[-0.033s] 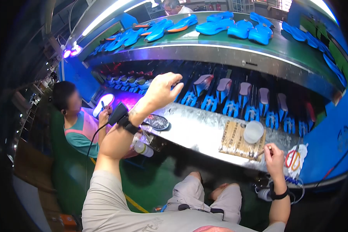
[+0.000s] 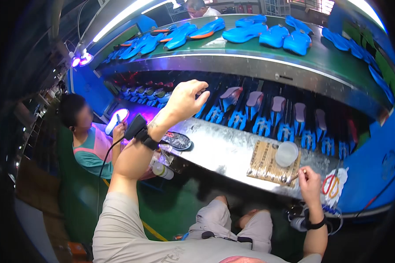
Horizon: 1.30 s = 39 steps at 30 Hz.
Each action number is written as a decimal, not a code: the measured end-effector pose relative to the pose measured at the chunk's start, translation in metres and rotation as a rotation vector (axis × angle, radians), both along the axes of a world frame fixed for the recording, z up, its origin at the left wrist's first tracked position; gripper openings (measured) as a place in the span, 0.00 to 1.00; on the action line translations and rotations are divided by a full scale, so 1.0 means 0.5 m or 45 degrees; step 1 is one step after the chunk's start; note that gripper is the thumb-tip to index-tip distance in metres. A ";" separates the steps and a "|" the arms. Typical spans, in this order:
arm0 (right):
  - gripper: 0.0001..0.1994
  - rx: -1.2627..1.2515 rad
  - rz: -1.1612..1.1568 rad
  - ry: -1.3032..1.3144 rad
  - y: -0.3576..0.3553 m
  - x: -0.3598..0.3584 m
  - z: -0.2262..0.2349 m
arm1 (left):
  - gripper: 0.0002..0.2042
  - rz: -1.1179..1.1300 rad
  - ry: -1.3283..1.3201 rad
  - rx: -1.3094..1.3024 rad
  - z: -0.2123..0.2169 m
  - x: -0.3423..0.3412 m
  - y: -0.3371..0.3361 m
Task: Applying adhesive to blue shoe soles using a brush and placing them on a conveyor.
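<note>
My left hand [image 2: 186,100] is raised at the left end of a row of shoe lasts [image 2: 253,105], its fingers curled in. Whatever it may hold is hidden. Above the front edge of the metal bench, my right hand [image 2: 310,182] is closed on a thin brush [image 2: 294,177], its tip low by the edge of a cardboard pad [image 2: 263,164]. A translucent plastic tub [image 2: 286,154] stands on that pad. Right of my right hand, scissors [image 2: 330,186] with red and orange handles lie on a white paper [image 2: 340,179].
Blue soles [image 2: 245,30] lie along the green belt [image 2: 206,45] overhead. A dark shoe sole [image 2: 178,140] rests at the bench's left. Farther left, a seated co-worker [image 2: 92,144] holds a white sole [image 2: 117,120]. The metal bench [image 2: 219,147] runs before me.
My right hand and the brush have shifted slightly nearer to me. My left hand stays almost where it was.
</note>
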State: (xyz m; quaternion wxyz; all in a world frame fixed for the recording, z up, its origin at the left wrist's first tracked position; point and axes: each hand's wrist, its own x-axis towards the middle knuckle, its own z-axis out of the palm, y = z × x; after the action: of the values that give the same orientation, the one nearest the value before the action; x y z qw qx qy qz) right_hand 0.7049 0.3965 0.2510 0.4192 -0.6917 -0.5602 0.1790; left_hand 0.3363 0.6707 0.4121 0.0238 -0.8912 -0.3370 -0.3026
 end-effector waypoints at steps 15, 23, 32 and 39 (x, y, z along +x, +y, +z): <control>0.11 -0.328 -0.103 0.237 -0.010 -0.001 0.030 | 0.10 0.527 0.098 0.401 0.151 0.035 0.393; 0.13 -0.124 -0.450 1.241 -0.001 0.017 0.097 | 0.16 0.562 0.770 0.263 0.164 0.039 0.566; 0.12 0.051 -0.747 1.771 0.047 0.016 0.110 | 0.11 0.076 0.656 0.493 0.191 0.076 0.470; 0.11 -0.026 -0.564 1.599 0.089 0.031 0.118 | 0.16 0.499 -0.067 0.058 0.245 0.079 0.260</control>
State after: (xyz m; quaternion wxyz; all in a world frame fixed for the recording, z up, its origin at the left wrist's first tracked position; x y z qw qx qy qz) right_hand 0.7205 0.4410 0.3099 0.6862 -0.5588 -0.0525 0.4627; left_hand 0.3759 0.8005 0.5344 0.0936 -0.7996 -0.4976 -0.3230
